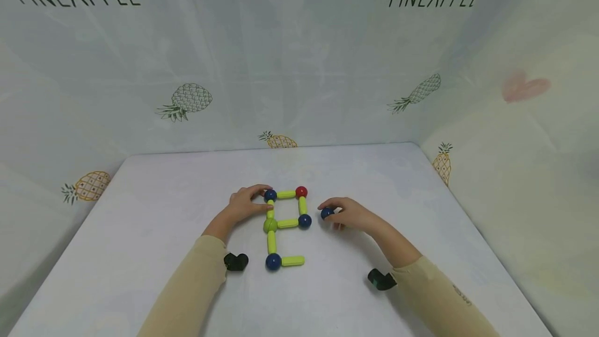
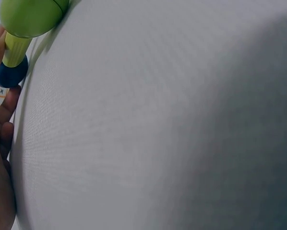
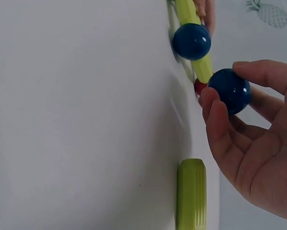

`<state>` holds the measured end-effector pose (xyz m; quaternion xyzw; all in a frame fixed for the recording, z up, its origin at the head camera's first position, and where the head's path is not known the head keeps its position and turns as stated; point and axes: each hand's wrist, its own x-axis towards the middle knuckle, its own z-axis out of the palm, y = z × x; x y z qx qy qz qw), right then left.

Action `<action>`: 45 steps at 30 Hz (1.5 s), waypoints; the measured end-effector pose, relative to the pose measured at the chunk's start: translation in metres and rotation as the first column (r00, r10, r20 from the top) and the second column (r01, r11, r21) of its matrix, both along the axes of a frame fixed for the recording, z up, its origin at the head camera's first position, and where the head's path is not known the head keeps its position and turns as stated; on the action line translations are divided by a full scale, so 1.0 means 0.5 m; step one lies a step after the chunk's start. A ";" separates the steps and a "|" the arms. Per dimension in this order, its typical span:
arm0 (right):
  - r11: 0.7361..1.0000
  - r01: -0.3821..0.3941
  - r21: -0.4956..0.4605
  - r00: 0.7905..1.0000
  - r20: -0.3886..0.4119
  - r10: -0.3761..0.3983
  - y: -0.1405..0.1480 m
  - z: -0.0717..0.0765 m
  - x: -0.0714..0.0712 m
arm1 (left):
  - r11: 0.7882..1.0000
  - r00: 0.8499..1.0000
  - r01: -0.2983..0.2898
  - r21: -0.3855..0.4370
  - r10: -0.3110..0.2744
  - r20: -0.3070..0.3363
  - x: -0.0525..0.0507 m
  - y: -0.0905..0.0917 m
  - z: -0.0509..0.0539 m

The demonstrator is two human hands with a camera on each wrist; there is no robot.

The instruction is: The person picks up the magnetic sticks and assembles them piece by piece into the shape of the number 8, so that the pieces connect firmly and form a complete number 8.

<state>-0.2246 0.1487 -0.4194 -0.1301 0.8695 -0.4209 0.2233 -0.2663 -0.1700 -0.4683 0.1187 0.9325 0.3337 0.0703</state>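
A flat figure of yellow-green rods (image 1: 287, 223) and balls lies on the white table. A square loop forms its upper half, with a red ball (image 1: 301, 192), a green ball (image 1: 270, 224) and two blue balls at the corners. Below, another blue ball (image 1: 273, 261) joins a rod (image 1: 293, 260) whose right end is bare. My left hand (image 1: 244, 205) holds the top-left corner, its fingers around the blue ball (image 1: 270, 195) and thumb at the rod under it. To the right of the loop, my right hand (image 1: 351, 214) pinches a separate blue ball (image 3: 230, 91) between thumb and fingertips.
Dark wrist-camera mounts (image 1: 236, 262) hang beside both beige sleeves (image 1: 187, 285). Around the table (image 1: 140, 212) hangs a pale curtain (image 1: 299, 56) printed with pineapples, close to its back and right edges.
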 end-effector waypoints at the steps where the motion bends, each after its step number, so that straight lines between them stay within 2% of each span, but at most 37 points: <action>1: 1.000 -0.004 0.002 1.000 0.008 0.004 -0.002 0.000 0.002 | 1.000 1.000 -0.001 -0.001 0.001 0.002 0.000 0.000 0.000; 13: 0.995 -0.103 0.011 0.993 0.055 0.102 -0.013 -0.007 0.027 | 1.000 1.000 0.000 -0.023 0.001 0.007 -0.001 0.003 0.002; 27: 0.986 -0.164 0.015 0.983 0.085 0.163 -0.039 -0.013 0.057 | 1.000 1.000 0.005 -0.019 -0.005 0.005 -0.004 -0.001 0.002; 35: 0.985 -0.166 0.040 0.981 0.108 0.161 -0.055 -0.015 0.073 | 1.000 1.000 0.010 -0.011 -0.010 0.001 -0.003 -0.003 0.000; 38: 0.984 -0.170 0.053 0.982 0.089 0.164 -0.061 -0.019 0.079 | 1.000 1.000 0.010 -0.016 -0.010 0.000 -0.003 -0.003 -0.002; 45: 0.966 -0.204 0.158 0.977 -0.023 0.210 -0.074 -0.021 0.092 | 1.000 1.000 0.011 -0.018 -0.011 -0.002 -0.004 -0.004 -0.004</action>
